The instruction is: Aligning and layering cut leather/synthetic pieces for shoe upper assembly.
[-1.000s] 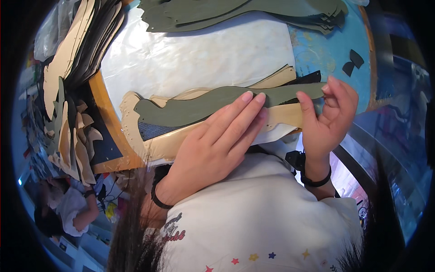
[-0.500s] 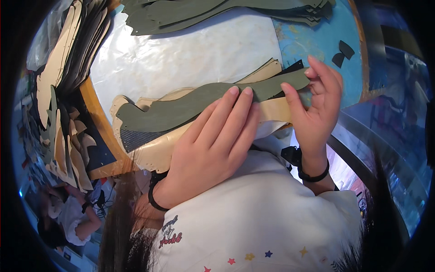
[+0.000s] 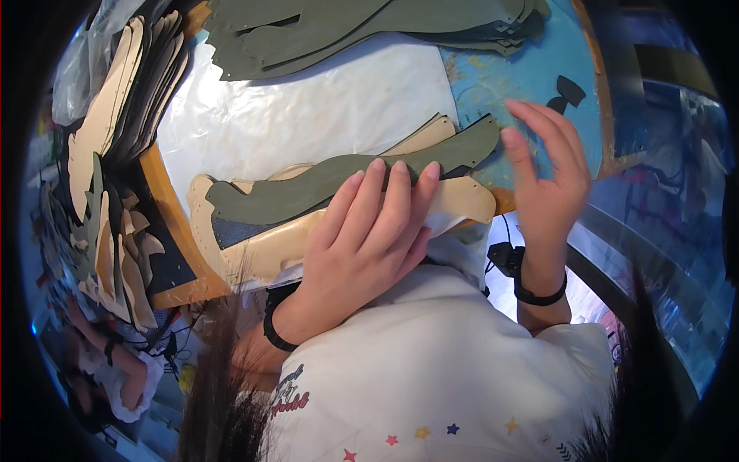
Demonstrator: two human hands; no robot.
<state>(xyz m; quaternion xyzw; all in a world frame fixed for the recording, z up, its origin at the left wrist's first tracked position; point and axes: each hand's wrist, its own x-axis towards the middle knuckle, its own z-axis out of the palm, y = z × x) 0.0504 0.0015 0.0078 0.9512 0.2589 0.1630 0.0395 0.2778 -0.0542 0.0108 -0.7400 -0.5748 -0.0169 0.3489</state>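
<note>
Saw a long, wavy, olive-green strip of flat, leather-like sheet [image 3: 308, 181] lying close in front of the wearer's body, on top of pale tan, curved, leather-like pieces [image 3: 281, 242] and a dark, textured panel [image 3: 248, 232], toward the near side of a glossy white sheet [image 3: 323, 100] on the blue-topped worktable [image 3: 527, 73]. Traced its long axis from left to right, climbing gently away from the body, with the blunt, rounded end pointing left and the slimmer end pointing right and slightly outward. Found the left hand [image 3: 369, 223] palm down, laid loosely flat with fingers a little spread, fingertips resting on the strip around mid-length, steadying from above with nothing visibly pinched. Noted the right hand [image 3: 550, 162] raised just beside the slim end, thumb and fingers apart in a fairly wide gap with nothing seen between them (could not tell whether the thumb tip touched the strip's edge or stood barely clear). Spotted two small, dark, flat pieces [image 3: 570, 91] beyond the right hand, a pile of olive-green, wavy-edged sheets [image 3: 308, 50] at the far side, and a stack of tan and black, elongated pieces [image 3: 104, 115] along the left.
</note>
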